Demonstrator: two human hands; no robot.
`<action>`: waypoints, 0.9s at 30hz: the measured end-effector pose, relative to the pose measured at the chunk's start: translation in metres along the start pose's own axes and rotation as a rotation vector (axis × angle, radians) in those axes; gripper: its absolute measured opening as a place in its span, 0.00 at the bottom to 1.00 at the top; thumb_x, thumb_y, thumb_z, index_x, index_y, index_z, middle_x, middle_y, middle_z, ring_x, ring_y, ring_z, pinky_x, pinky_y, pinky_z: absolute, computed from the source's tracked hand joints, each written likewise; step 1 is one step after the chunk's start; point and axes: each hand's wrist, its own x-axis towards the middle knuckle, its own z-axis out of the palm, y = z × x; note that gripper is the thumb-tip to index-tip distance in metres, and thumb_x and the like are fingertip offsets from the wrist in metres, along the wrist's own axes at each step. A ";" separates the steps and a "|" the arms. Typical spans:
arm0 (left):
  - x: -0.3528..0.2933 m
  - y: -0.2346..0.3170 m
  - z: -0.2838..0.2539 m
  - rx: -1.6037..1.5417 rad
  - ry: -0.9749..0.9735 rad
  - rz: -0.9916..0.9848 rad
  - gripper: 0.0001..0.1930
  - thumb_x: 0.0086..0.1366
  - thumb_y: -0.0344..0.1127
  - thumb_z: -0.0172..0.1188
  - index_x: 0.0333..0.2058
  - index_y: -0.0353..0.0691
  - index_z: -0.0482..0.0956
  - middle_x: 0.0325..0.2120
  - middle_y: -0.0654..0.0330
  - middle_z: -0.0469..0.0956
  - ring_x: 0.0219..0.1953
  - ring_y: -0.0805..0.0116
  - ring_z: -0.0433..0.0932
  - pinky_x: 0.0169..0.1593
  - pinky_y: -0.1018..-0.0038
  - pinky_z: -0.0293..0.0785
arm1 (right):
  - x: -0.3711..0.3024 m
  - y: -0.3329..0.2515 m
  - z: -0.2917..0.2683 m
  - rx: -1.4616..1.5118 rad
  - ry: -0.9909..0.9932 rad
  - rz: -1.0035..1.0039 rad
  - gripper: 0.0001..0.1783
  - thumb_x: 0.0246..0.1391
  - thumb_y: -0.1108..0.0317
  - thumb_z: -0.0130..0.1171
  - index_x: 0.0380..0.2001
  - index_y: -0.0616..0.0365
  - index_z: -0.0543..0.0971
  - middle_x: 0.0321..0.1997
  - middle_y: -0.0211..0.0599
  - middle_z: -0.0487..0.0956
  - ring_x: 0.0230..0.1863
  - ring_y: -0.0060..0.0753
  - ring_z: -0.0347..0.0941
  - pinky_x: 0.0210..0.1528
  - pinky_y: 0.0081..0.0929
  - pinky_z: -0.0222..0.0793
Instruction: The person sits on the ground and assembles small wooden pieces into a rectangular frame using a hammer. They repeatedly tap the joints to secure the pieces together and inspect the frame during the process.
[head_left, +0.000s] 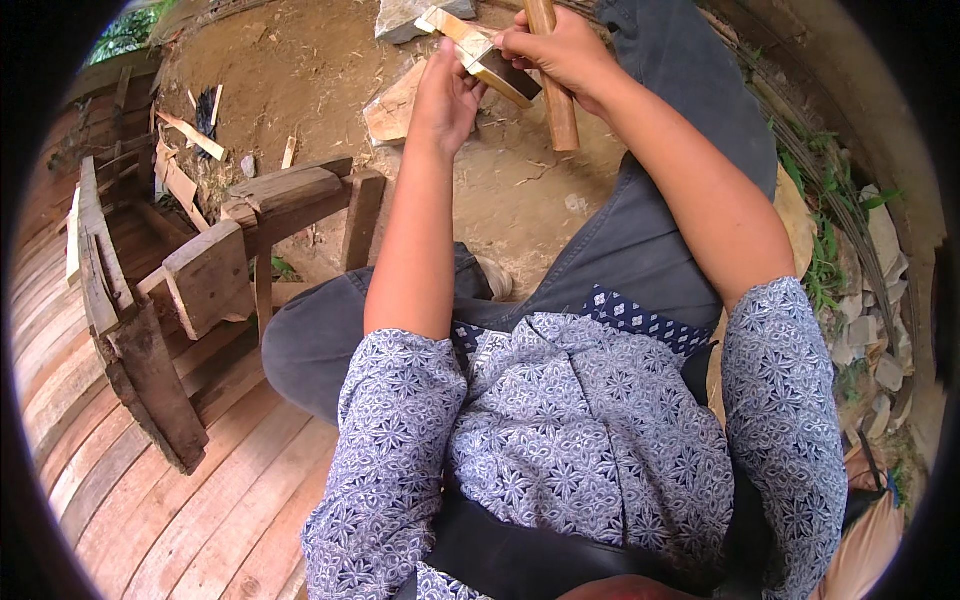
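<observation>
above the dirt ground (330, 60), between our hands, the wooden block (484, 62) looks light and stiff, likely best held by its long edges; our left hand (447, 102) pinches its near edge, our right hand (572, 55) grips a wooden stick (561, 118), fingertips at the block.

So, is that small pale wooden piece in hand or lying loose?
In hand: the left hand grips the pale wooden piece from one side; the right hand, holding a wooden rod, meets the other.
</observation>
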 end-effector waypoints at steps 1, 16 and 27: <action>-0.003 0.004 0.002 -0.065 -0.006 -0.021 0.16 0.70 0.44 0.61 0.48 0.42 0.72 0.47 0.59 0.79 0.56 0.66 0.74 0.63 0.65 0.65 | -0.001 -0.002 0.002 -0.002 -0.008 -0.014 0.09 0.49 0.73 0.66 0.32 0.62 0.76 0.25 0.35 0.79 0.23 0.24 0.76 0.25 0.23 0.71; -0.004 0.011 -0.010 0.172 -0.064 0.115 0.19 0.62 0.29 0.70 0.47 0.37 0.70 0.41 0.58 0.81 0.47 0.72 0.79 0.55 0.74 0.72 | 0.001 -0.010 -0.017 -0.008 -0.058 0.065 0.13 0.46 0.73 0.68 0.34 0.61 0.76 0.26 0.34 0.78 0.25 0.25 0.75 0.26 0.22 0.71; 0.004 0.003 0.010 0.292 -0.020 0.215 0.20 0.60 0.28 0.72 0.45 0.36 0.70 0.39 0.56 0.83 0.42 0.72 0.81 0.50 0.75 0.74 | -0.007 -0.017 -0.025 -0.070 0.061 0.056 0.17 0.46 0.73 0.70 0.38 0.62 0.74 0.27 0.32 0.78 0.27 0.25 0.77 0.28 0.24 0.73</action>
